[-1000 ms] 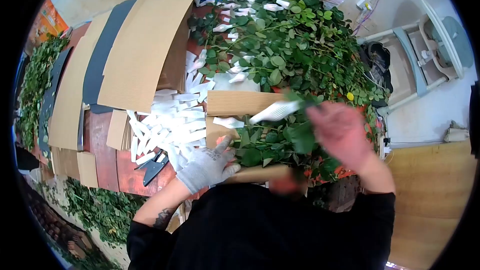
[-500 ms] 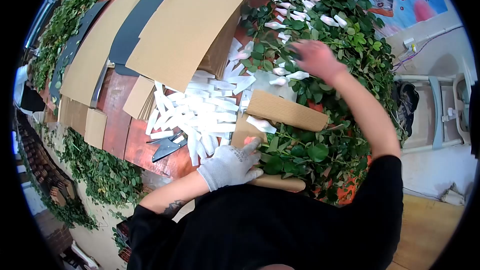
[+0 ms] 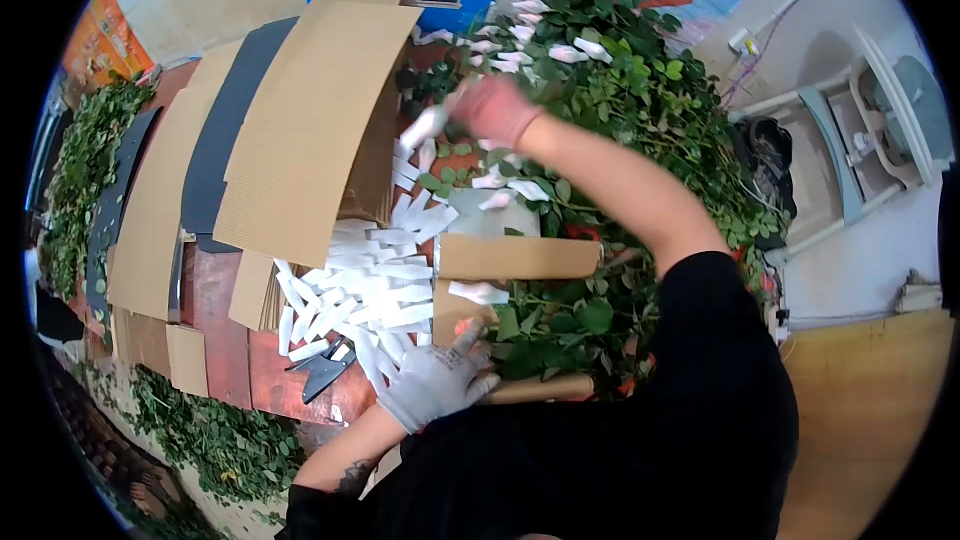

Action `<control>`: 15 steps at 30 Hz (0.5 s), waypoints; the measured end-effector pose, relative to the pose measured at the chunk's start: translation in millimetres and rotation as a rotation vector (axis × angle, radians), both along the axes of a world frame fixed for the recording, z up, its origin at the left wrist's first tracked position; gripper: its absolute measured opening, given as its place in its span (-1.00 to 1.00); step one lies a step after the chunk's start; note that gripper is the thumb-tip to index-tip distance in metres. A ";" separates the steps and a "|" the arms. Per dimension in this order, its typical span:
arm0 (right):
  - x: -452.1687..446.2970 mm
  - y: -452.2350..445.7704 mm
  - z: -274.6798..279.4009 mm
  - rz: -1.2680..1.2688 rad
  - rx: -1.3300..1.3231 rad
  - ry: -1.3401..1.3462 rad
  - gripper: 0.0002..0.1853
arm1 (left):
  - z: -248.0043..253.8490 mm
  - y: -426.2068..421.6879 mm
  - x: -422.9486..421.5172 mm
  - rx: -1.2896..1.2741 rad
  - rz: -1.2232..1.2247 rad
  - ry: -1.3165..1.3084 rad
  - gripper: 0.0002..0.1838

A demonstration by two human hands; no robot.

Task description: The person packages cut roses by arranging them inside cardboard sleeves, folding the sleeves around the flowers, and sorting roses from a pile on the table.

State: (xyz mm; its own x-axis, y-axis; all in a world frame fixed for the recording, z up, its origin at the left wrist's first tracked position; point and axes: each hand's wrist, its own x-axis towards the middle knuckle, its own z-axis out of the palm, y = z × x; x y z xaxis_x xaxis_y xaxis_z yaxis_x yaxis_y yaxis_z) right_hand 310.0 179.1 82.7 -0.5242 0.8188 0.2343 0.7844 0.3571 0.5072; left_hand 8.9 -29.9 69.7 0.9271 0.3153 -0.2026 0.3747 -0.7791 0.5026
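My left hand (image 3: pixel 437 380), in a light grey glove, rests on the edge of a cardboard sheet (image 3: pixel 450 304), its index finger and thumb apart. A pinkish flower head (image 3: pixel 464 326) shows at its fingertips. Just above lies a white-sleeved flower (image 3: pixel 478 293), with leafy stems (image 3: pixel 560 323) to its right. Farther up, my right hand (image 3: pixel 490 110) is raised and blurred, its fingers closed on a white-sleeved flower (image 3: pixel 426 127). A folded cardboard piece (image 3: pixel 520 257) lies across the stems.
Loose white sleeves (image 3: pixel 350 290) are heaped left of the cardboard, beside a black tool (image 3: pixel 328 370). Large cardboard sheets (image 3: pixel 300 130) stand at the left. A big pile of leafy stems (image 3: pixel 640 90) with sleeved flowers fills the back right. A folded chair (image 3: pixel 835 145) stands at the right.
My right hand moved from the near stems to the back pile, then left, now with a white-sleeved flower in it. My left hand stays by the cardboard. The view swung left and back.
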 end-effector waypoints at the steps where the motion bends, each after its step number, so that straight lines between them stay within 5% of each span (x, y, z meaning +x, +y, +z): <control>1: 4.8 -18.5 55.8 -0.107 0.062 -0.029 -0.85 | 1.8 0.5 1.3 0.043 -0.028 0.036 -0.50; 3: 49.9 -38.9 130.1 -0.222 0.325 -0.053 -0.82 | 5.4 1.0 1.3 0.095 -0.069 0.043 -0.50; 6: 47.1 -126.3 211.2 -0.323 0.348 0.317 -0.76 | 0.9 0.7 2.4 0.004 -0.065 0.036 -0.49; 11: -62.8 -270.3 222.2 -0.448 -0.045 1.039 -0.63 | -13.9 0.1 3.1 0.036 -0.059 -0.091 -0.49; 13: -44.9 -298.6 178.4 -0.172 0.024 0.424 -0.62 | 3.7 1.1 5.8 -0.013 -0.026 -0.039 -0.52; 15: -54.7 -308.3 124.3 -0.006 0.076 0.154 -0.62 | 3.6 0.1 5.2 0.009 -0.017 -0.032 -0.53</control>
State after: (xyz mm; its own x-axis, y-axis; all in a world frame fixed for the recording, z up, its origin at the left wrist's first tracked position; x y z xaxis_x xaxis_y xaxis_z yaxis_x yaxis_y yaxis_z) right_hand 255.3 -129.2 207.1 -0.4727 0.7985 0.3727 0.8569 0.3178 0.4059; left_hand 14.1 -29.9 73.3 0.9383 0.3009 -0.1703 0.3452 -0.7897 0.5071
